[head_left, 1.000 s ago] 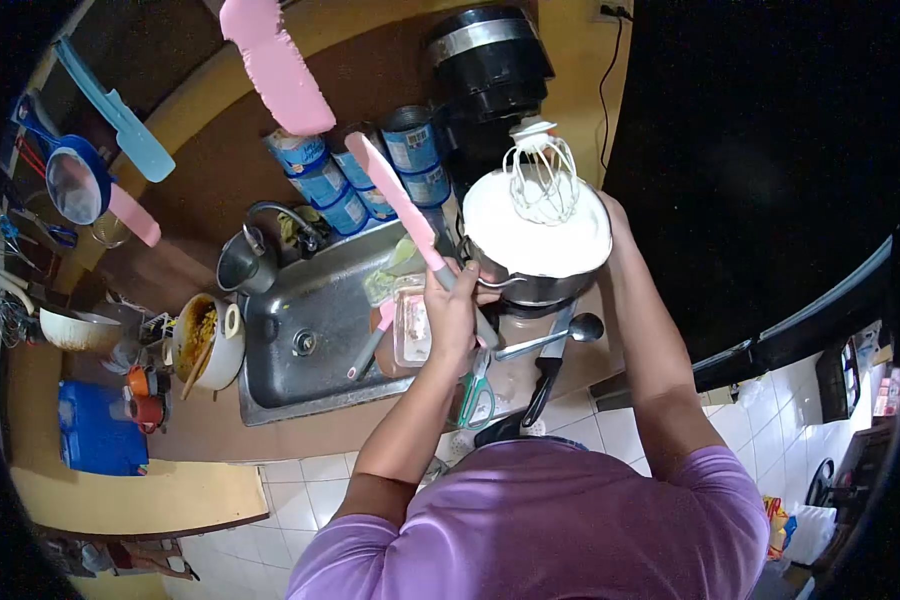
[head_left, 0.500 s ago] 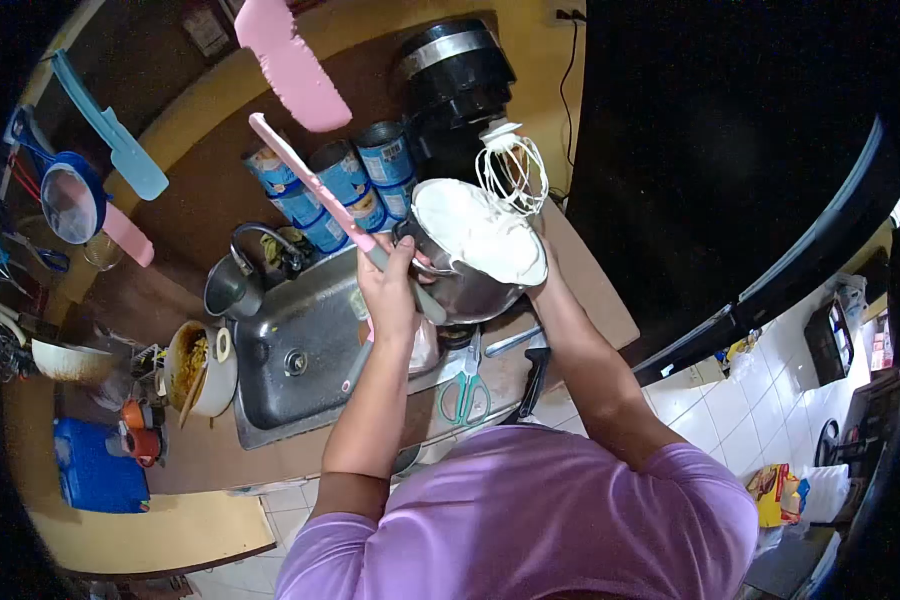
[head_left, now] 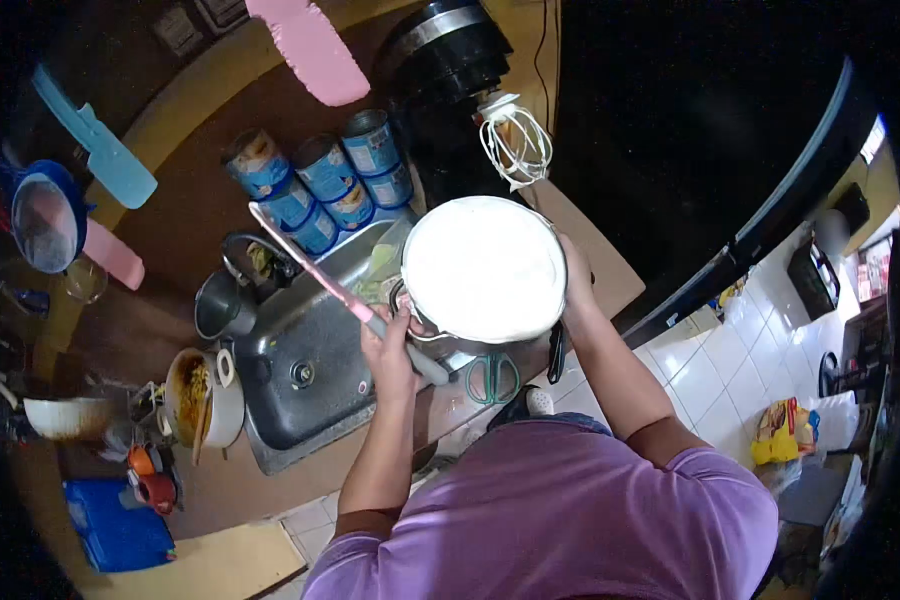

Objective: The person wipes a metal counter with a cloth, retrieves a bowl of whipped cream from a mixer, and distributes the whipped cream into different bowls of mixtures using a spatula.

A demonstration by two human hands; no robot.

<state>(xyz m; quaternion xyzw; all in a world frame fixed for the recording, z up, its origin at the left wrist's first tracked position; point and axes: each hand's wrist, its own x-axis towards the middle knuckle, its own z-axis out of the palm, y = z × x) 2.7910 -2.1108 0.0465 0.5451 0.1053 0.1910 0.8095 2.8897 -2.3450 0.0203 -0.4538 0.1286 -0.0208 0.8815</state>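
A metal mixing bowl [head_left: 432, 328] filled with smooth white cream [head_left: 485, 270] is held up between my hands, its mouth facing me. My left hand [head_left: 388, 362] is closed around the grey handle of a pink spatula [head_left: 320, 277] and the bowl's side handle. The spatula's blade points up and left, with some cream along it. My right hand [head_left: 577, 278] grips the bowl's right side, its fingers partly hidden behind it. Above the bowl hangs a cream-coated whisk attachment [head_left: 515, 145] on the black stand mixer [head_left: 445, 55].
Left of the bowl lies a steel sink [head_left: 310, 395], with stacked blue cans [head_left: 330, 180] behind it. Green-handled scissors [head_left: 492, 378] lie at the counter's front edge. A pot with food [head_left: 232, 410] stands left of the sink. Spatulas and a strainer [head_left: 48, 215] hang at left.
Both hands have brought the bowl lower and away from the whisk. It has turned so that its cream surface now faces the camera more fully. The spatula stays in my left hand.
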